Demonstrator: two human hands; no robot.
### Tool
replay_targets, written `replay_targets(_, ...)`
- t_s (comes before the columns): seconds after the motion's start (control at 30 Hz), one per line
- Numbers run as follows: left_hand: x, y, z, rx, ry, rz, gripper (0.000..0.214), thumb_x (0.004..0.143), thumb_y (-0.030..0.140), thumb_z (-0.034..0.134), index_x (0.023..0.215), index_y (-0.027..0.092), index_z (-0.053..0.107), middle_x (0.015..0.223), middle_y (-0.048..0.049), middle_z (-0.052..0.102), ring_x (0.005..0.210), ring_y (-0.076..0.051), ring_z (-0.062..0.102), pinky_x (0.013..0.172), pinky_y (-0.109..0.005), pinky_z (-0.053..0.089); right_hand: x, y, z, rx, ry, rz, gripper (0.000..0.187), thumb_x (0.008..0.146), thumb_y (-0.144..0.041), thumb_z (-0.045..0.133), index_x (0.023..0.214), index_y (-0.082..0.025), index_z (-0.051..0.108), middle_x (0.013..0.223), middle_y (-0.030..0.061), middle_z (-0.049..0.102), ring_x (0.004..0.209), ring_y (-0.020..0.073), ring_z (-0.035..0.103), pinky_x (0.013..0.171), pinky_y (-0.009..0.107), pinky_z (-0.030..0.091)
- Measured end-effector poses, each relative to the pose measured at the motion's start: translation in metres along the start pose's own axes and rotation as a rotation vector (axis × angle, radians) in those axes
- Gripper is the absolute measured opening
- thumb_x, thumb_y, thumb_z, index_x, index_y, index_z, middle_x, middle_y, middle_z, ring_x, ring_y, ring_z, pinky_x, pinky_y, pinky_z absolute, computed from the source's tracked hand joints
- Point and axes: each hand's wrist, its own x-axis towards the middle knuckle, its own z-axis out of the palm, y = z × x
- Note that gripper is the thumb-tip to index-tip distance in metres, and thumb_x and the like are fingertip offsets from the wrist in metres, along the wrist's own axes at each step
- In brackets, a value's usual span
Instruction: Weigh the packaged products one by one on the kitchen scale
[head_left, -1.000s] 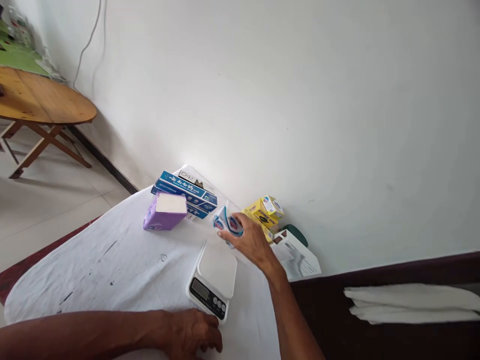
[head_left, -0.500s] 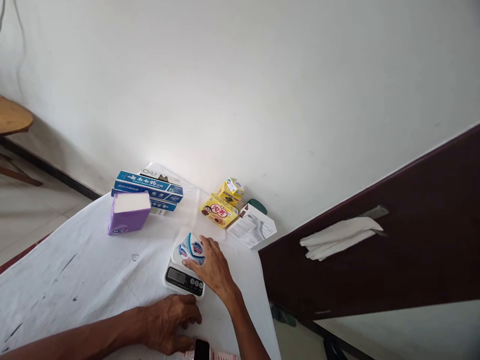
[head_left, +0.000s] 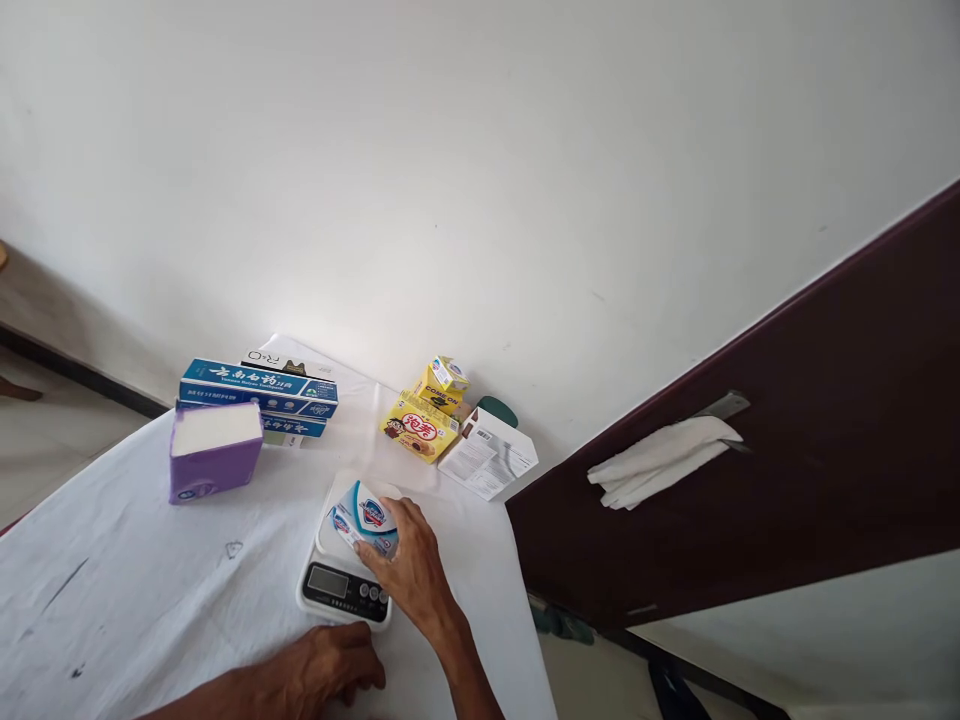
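Observation:
A white and blue soap box (head_left: pixel 369 512) sits tilted on the white platform of a kitchen scale (head_left: pixel 330 582). My right hand (head_left: pixel 412 560) grips the box from its right side, thumb at the front and fingers at the back. The scale's dark display panel, with its grey screen and round buttons, faces me; no reading is legible. My left hand (head_left: pixel 322 665) rests on the table just in front of the scale. Its fingers are loosely bent with nothing visible in them, and its thumb is mostly hidden at the bottom edge.
Left of the scale stands a purple-wrapped tissue pack (head_left: pixel 216 455), before stacked blue toothpaste boxes (head_left: pixel 259 385). Yellow snack boxes (head_left: pixel 420 425) and a white printed box (head_left: pixel 487 455) stand near the wall. A dark red door (head_left: pixel 712 480) with a cloth on its handle (head_left: pixel 667 460) is at right.
The view has shifted, so the table things sit lower and further left. The phone near my left hand has left the view. My right hand still holds the soap box on the scale.

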Motion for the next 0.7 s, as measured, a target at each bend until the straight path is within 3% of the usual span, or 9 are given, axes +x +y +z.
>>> replay_targets(0.1, 0.010, -0.031, 0.017, -0.083, -0.051, 0.011, 0.033, 0.105, 0.044, 0.046, 0.111, 0.021, 0.068, 0.100, -0.0062, 0.061, 0.066, -0.011, 0.057, 0.060, -0.019, 0.050, 0.007, 0.008, -0.010, 0.043, 0.077, -0.040, 0.044, 0.079, -0.028, 0.071, 0.121, -0.017, 0.064, 0.110, 0.0112, 0.068, 0.103, 0.0278, 0.065, 0.092, 0.041, 0.055)
replay_targets(0.2, 0.015, -0.052, 0.032, -0.071, -0.023, 0.000, 0.030, 0.101, 0.045, 0.054, 0.107, 0.020, 0.070, 0.095, -0.0048, 0.061, 0.060, -0.009, 0.054, 0.055, -0.018, 0.048, 0.031, 0.015, -0.032, 0.027, 0.179, -0.066, 0.045, 0.084, -0.040, 0.068, 0.122, -0.016, 0.063, 0.112, 0.0131, 0.068, 0.103, 0.0280, 0.065, 0.091, 0.041, 0.055)
replay_targets(0.3, 0.014, -0.053, 0.036, -0.007, 0.000, 0.013, 0.026, 0.098, 0.043, 0.061, 0.110, 0.022, 0.069, 0.097, -0.0041, 0.061, 0.062, -0.009, 0.055, 0.056, -0.018, 0.047, 0.077, 0.025, -0.056, -0.113, 0.302, -0.031, 0.048, 0.085, -0.047, 0.065, 0.122, -0.015, 0.064, 0.117, 0.0151, 0.068, 0.107, 0.0291, 0.064, 0.094, 0.041, 0.052)
replay_targets(0.4, 0.012, -0.046, 0.033, 0.073, 0.020, 0.056, 0.025, 0.099, 0.043, 0.060, 0.108, 0.021, 0.068, 0.095, -0.0032, 0.061, 0.062, -0.009, 0.054, 0.053, -0.018, 0.045, 0.131, 0.036, -0.066, -0.305, 0.346, 0.073, 0.044, 0.085, -0.044, 0.065, 0.115, -0.013, 0.068, 0.112, 0.0165, 0.069, 0.106, 0.0312, 0.063, 0.096, 0.043, 0.049)
replay_targets(0.53, 0.015, -0.039, 0.030, 0.230, 0.057, 0.163, 0.027, 0.106, 0.040, 0.050, 0.097, 0.018, 0.064, 0.085, -0.0025, 0.058, 0.064, -0.011, 0.051, 0.054, -0.020, 0.041, 0.182, 0.050, -0.057, -0.381, 0.328, 0.099, 0.040, 0.085, -0.039, 0.062, 0.111, -0.009, 0.070, 0.107, 0.0195, 0.069, 0.103, 0.0333, 0.062, 0.097, 0.045, 0.046)
replay_targets(0.7, 0.022, -0.031, 0.025, 0.469, 0.067, 0.318, 0.036, 0.101, 0.025, 0.061, 0.070, 0.019, 0.045, 0.071, 0.0013, 0.053, 0.063, -0.014, 0.043, 0.051, -0.026, 0.033, 0.197, 0.058, -0.036, -0.447, 0.300, 0.070, 0.038, 0.090, -0.033, 0.057, 0.115, -0.008, 0.071, 0.114, 0.0210, 0.068, 0.108, 0.0323, 0.060, 0.098, 0.043, 0.043)
